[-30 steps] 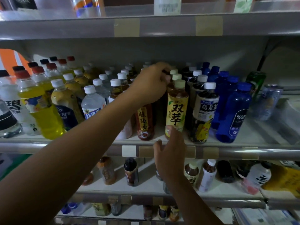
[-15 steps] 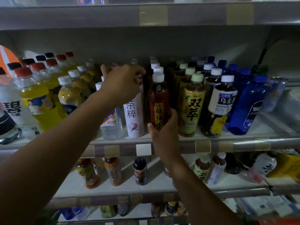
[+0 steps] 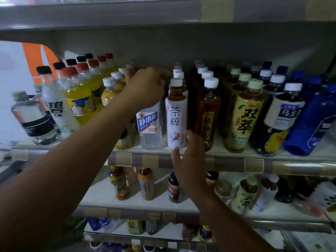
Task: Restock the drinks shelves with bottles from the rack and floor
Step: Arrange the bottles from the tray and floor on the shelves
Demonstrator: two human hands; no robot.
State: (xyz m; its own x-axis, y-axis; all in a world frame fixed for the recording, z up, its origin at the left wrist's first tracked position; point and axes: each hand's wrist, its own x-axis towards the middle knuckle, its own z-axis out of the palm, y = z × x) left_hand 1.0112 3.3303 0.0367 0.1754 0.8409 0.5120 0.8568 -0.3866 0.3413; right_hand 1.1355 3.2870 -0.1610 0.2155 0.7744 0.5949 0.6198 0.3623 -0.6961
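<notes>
1. White-sleeved plastic tea bottle, pale cap: upright at the front edge of the grey metal middle shelf, between items 2 and 3.
2. Clear plastic water bottle, blue-and-white label: upright, just left of item 1.
3. Dark red-brown drink bottle, white cap: upright, just right of item 1.
4. Left grip: curled over the water bottle's hidden top; cannot tell whether it clasps it.
5. Right grip: released, fingers spread beside the tea bottle's base.
</notes>
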